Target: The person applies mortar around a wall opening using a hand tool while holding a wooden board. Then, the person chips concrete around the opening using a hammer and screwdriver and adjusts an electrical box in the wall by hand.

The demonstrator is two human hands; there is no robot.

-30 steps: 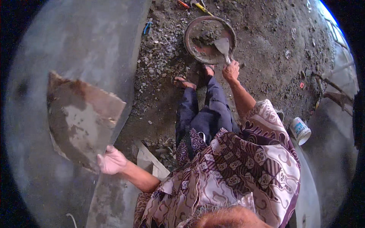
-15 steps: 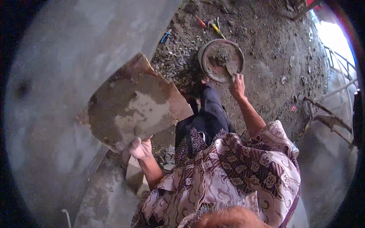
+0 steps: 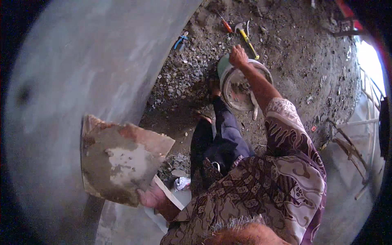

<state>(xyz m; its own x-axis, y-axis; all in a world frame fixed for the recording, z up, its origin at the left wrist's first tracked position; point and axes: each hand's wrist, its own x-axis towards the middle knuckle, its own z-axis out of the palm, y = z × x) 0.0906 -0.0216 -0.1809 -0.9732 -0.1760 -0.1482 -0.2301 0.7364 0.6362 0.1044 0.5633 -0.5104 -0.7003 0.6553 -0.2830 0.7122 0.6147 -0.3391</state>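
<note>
A thin flat board (image 3: 96, 167), smeared with wet grey-brown mortar and pale in its middle, is at the left beside the wall. My left hand (image 3: 152, 197) grips its near right corner, fingers partly hidden under it. Ahead to the right, a round bucket (image 3: 223, 69) leans toward me, green outside, with mortar (image 3: 241, 86) inside. My right hand (image 3: 238, 56) is closed on its far rim. A trowel, mostly hidden, lies in the bucket, with its pale handle (image 3: 255, 109) over the near right rim.
Beyond the bucket lie a yellow-handled hammer (image 3: 247, 38) and a red-handled screwdriver (image 3: 226, 25). Blue-handled pliers (image 3: 180, 41) rest near the smooth grey wall (image 3: 102, 53). Gravel (image 3: 179, 81) covers the ground along it. A metal frame (image 3: 351, 153) stands at the right.
My right hand has left the trowel and taken the bucket's far rim; the bucket now tips toward me. My left hand has brought the board nearer and further left.
</note>
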